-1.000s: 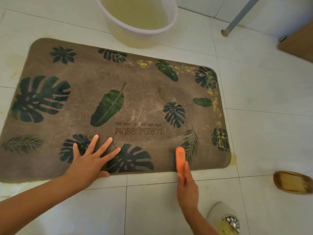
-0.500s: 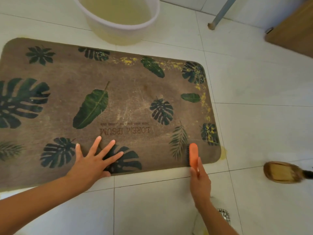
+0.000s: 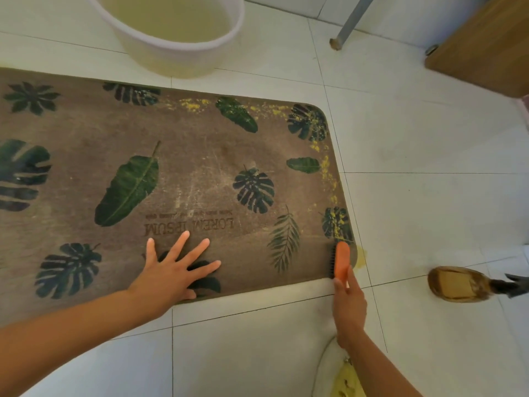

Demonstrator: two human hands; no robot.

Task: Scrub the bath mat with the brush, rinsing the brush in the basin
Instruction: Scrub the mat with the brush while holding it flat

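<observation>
A brown bath mat (image 3: 200, 167) printed with dark green leaves lies flat on the white tiles; yellow specks dot its far and right edges. My left hand (image 3: 171, 270) presses flat on the mat's near edge, fingers spread. My right hand (image 3: 347, 305) grips the handle of an orange brush (image 3: 341, 259) with dark bristles, which rests on the mat's near right corner. A white basin (image 3: 177, 53) of yellowish water stands just beyond the mat's far edge.
A brown slipper-like thing (image 3: 461, 285) lies on the tiles to the right. A grey metal leg (image 3: 349, 24) and a wooden panel (image 3: 483, 44) stand at the back right. A small yellow stain (image 3: 361, 257) marks the floor beside the mat's corner.
My right hand has slid the brush rightwards along the mat's near edge to its right corner. The left hand stays pressed on the mat. The view has shifted right.
</observation>
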